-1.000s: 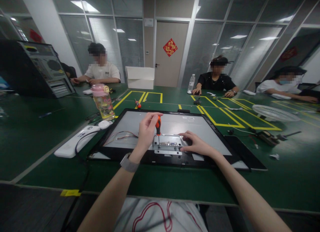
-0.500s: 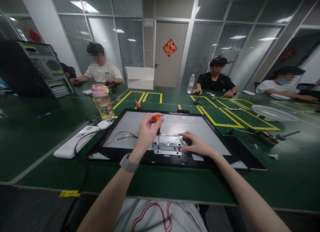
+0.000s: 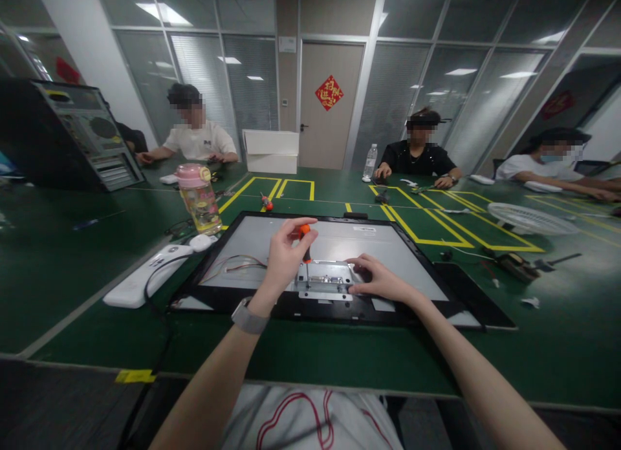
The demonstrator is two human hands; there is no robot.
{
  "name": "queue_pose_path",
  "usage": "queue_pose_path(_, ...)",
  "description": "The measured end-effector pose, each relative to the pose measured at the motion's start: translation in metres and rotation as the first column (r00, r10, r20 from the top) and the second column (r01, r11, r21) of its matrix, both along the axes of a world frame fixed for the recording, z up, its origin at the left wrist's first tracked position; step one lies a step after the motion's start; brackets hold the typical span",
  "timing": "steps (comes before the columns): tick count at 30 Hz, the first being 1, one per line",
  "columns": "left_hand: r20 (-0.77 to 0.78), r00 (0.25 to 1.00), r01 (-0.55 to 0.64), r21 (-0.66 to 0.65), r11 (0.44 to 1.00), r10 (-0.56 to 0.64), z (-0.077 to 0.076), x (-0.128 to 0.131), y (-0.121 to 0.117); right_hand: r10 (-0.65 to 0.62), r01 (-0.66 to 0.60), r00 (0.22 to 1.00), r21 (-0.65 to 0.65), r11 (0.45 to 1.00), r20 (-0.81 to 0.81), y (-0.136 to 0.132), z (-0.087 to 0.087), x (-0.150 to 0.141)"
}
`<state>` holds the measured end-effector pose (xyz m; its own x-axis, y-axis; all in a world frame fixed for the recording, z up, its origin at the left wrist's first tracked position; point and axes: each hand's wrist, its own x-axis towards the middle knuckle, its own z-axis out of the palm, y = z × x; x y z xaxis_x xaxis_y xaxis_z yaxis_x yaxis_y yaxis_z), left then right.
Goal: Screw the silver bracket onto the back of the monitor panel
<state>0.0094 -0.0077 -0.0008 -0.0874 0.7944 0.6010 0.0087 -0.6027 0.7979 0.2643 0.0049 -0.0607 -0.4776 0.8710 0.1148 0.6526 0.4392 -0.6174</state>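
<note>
A flat display panel with a black frame lies back side up in front of me. On its near middle part sits a silvery metal bracket. My left hand pinches the orange-and-black handle of a screwdriver, held upright with its shaft down on the left part of the bracket. The tip is too small to make out. My right hand grips the bracket's right edge between thumb and fingers. Thin wires lie across the panel's left side.
Left of the panel are a white power strip, a pink-lidded bottle and a black computer case. To the right lie a dark flat piece and a brown tool. Several people sit across the green table.
Almost nothing differs. The screwdriver stays upright in my left hand, its handle shifted very slightly, and my right hand keeps its place on the bracket.
</note>
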Motion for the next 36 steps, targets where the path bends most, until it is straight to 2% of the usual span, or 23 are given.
queue_pose_path(3,-0.008,0.995,-0.101,0.038,0.994,0.101,0.0003,-0.0012,0.0006,0.000,0.000,1.000,-0.001,1.000,0.004,-0.0006,0.0004,-0.0002)
queue_pose_path(9,0.026,1.000,0.006,-0.040,0.999,-0.005,-0.0006,-0.0022,0.0006,-0.016,0.016,1.000,-0.023,1.000,0.011,-0.0031,0.0039,-0.0017)
queue_pose_path(15,-0.003,0.989,-0.146,0.036,0.989,0.146,-0.0003,-0.0006,0.0008,-0.019,0.019,1.000,-0.037,0.999,0.017,-0.0041,0.0061,-0.0030)
queue_pose_path(17,0.037,0.992,-0.125,0.031,0.992,0.124,-0.0008,-0.0014,0.0018,-0.021,0.022,1.000,-0.039,0.999,0.017,-0.0037,0.0051,-0.0028)
queue_pose_path(19,0.070,0.996,-0.054,-0.006,0.999,0.054,-0.0009,-0.0019,0.0019,-0.026,0.026,1.000,-0.036,0.999,0.015,-0.0032,0.0039,-0.0023)
queue_pose_path(21,0.057,0.998,-0.019,-0.047,0.999,0.022,-0.0003,-0.0016,0.0008,-0.027,0.028,1.000,-0.028,0.999,0.014,-0.0030,0.0031,-0.0020)
queue_pose_path(27,0.006,0.991,-0.134,0.006,0.991,0.134,0.0000,-0.0001,-0.0008,-0.018,0.019,1.000,-0.017,1.000,0.013,-0.0029,0.0035,-0.0020)
queue_pose_path(32,0.060,0.998,0.011,-0.040,0.999,-0.009,-0.0011,-0.0006,0.0010,-0.019,0.019,1.000,-0.025,1.000,0.013,-0.0031,0.0041,-0.0020)
queue_pose_path(36,-0.016,0.996,-0.089,-0.001,0.996,0.089,0.0003,0.0004,-0.0011,-0.016,0.017,1.000,-0.027,0.999,0.015,-0.0032,0.0051,-0.0021)
